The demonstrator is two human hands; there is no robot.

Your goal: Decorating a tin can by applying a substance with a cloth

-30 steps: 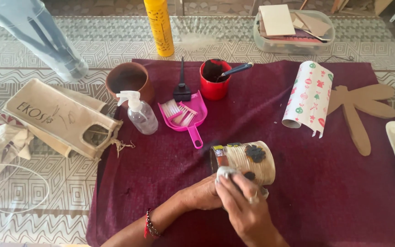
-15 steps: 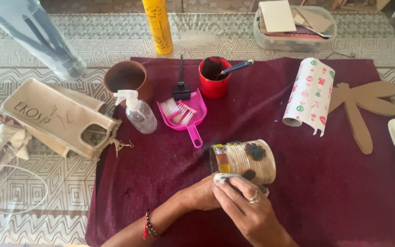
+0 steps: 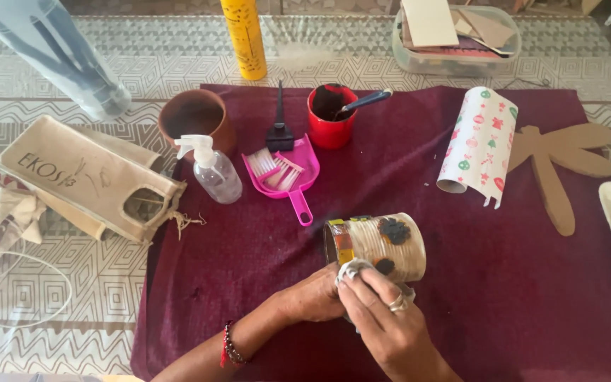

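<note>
The can (image 3: 380,245) lies on its side on the dark red cloth (image 3: 249,255), near the front edge of the worktop (image 3: 107,283). Its long way runs left to right. The open end points left, and it tips a bit toward the far edge. It is wrapped in pale string and has two dark flowers stuck on it.

Both hands are just in front of the can. The right hand (image 3: 383,322) presses a small white rag (image 3: 353,269) on the can's near side, with the fingers bent over the rag. There is a ring on one finger. The left hand (image 3: 312,297) sits to the left of the right hand, partly under it. It touches the can's low left end. I cannot tell how its fingers are set. A red bead band is on the left wrist.

Behind the can are a pink dustpan (image 3: 288,173), a spray bottle (image 3: 213,170), a red cup (image 3: 332,117) and a brown pot (image 3: 196,120). A roll of paper (image 3: 479,145) lies toward the right edge. A yellow can (image 3: 244,37) stands near the far edge.
</note>
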